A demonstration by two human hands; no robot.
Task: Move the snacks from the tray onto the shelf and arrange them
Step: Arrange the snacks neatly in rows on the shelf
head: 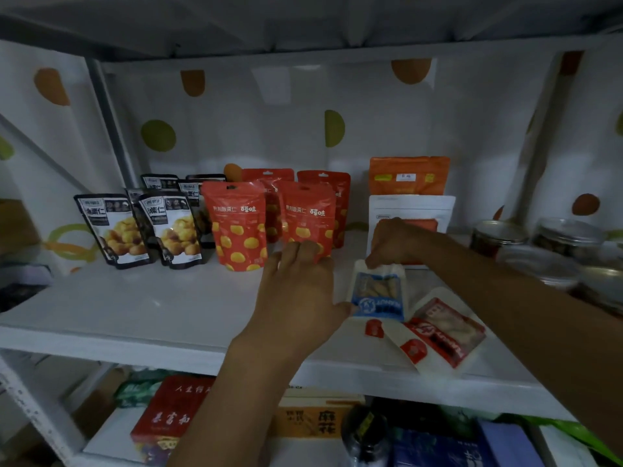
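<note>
Right hand pinches the top of the blue snack packet; left hand, fingers relaxed, touches its side near the shelf front edge.

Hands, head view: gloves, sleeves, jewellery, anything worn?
Nothing worn: left hand and right hand are bare, with no gloves, rings or watch visible. No sleeves show up to the frame edge.

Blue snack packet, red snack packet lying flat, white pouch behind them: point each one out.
blue snack packet (381, 306), head view, on its blue label.
red snack packet (445, 332), head view, on its clear window.
white pouch (411, 208), head view, on its upper front.
</note>
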